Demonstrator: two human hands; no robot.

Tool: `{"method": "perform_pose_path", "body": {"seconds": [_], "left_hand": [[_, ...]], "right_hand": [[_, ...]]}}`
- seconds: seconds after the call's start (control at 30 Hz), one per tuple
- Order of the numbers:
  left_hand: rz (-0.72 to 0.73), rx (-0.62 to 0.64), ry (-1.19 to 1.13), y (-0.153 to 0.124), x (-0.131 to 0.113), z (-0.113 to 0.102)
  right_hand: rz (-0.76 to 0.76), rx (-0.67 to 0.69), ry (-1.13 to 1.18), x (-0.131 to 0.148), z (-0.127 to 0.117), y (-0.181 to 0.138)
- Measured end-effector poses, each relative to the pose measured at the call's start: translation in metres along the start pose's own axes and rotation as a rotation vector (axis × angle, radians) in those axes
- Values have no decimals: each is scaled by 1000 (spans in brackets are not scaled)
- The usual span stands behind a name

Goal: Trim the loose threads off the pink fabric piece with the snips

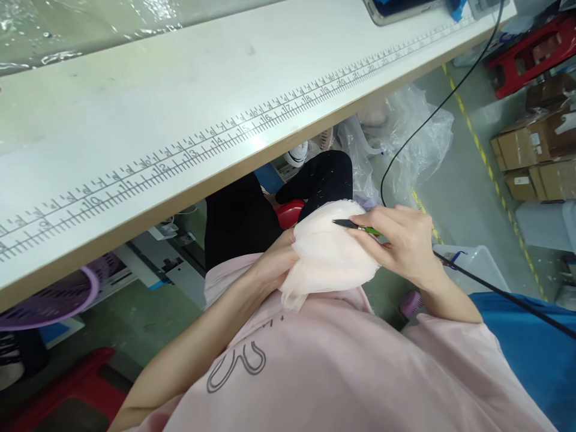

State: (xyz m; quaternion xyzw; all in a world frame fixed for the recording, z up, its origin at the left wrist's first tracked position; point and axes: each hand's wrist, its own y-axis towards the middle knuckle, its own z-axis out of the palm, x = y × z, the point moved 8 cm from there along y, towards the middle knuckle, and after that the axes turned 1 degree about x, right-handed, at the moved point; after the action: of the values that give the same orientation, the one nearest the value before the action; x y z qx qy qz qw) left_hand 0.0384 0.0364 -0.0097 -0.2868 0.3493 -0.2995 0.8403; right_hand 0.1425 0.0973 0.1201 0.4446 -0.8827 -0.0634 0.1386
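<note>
A bunched piece of sheer, pale pink fabric (pixel 337 249) lies over my lap, its layers gathered into a rounded bundle. My left hand (pixel 281 258) grips the bundle at its left side, with some fingers hidden under the cloth. In my right hand (pixel 400 237) is a pair of thread snips (pixel 345 224) with dark pointed blades and a green handle. Their tip points left and rests on or just above the top of the fabric; I cannot tell whether it touches. My right fingers are wrapped round the green handle, close to the cloth.
A white table (pixel 135 114) with a printed ruler along its edge stands beyond my lap. A phone (pixel 400 9) lies at its far end. A black cable (pixel 443 99) hangs on the right, near clear plastic bags (pixel 418 132). Cardboard boxes (pixel 522 147) and a purple basket (pixel 90 282) flank me.
</note>
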Motion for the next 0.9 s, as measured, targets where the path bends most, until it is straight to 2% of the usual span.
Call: {"method": "perform_pose_path", "body": {"seconds": [0.33,0.5,0.57,0.7,0.8,0.9], "left_hand": [[45,97,7,1,1,3],[114,265,19,2,0,9],[98,236,7,4,2,5],[11,79,-33,5,6,-2],[10,37,-43,2,1,3],[16,20,-22,0,-1,6]], "right_hand": [[18,-24,31,-2,1,-1],[57,-34,122,-6,-3,-1],[108,-39,235,-11,-5,0],[248,-11,436,-24,2,2],[359,0,518,-32,12,4],[394,-5,569,-33,17,6]]}}
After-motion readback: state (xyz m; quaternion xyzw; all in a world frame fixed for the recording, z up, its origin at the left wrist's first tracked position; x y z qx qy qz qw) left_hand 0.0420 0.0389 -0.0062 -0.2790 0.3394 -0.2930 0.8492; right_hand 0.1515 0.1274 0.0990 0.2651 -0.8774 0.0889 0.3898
